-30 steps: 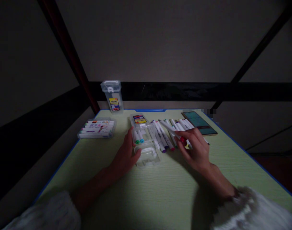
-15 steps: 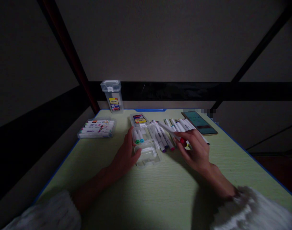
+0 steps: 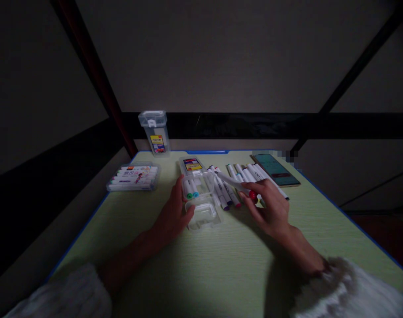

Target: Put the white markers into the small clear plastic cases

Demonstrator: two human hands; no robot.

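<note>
My left hand [image 3: 171, 213] is at the left side of a clear plastic marker case [image 3: 206, 182] that lies with its end facing me. Its fingers curl along the case's side and the thumb presses by the flipped-open lid [image 3: 204, 216]. Two markers with green and light blue ends [image 3: 192, 194] lie inside. My right hand [image 3: 270, 207] pinches a white marker [image 3: 233, 181] near its red end, the far tip pointing left toward the case. Below that marker, several white markers with purple, dark blue and pink ends [image 3: 225, 196] lie beside the case.
Another row of white markers [image 3: 250, 173] lies at the right, alongside a phone [image 3: 274, 168]. A closed clear case full of markers [image 3: 134, 177] lies on the left. An upright clear case [image 3: 157, 132] stands at the back left of the table [image 3: 201, 274].
The white marker in my right hand has tilted very slightly, its far tip a little lower. My left hand and the case have hardly moved.
</note>
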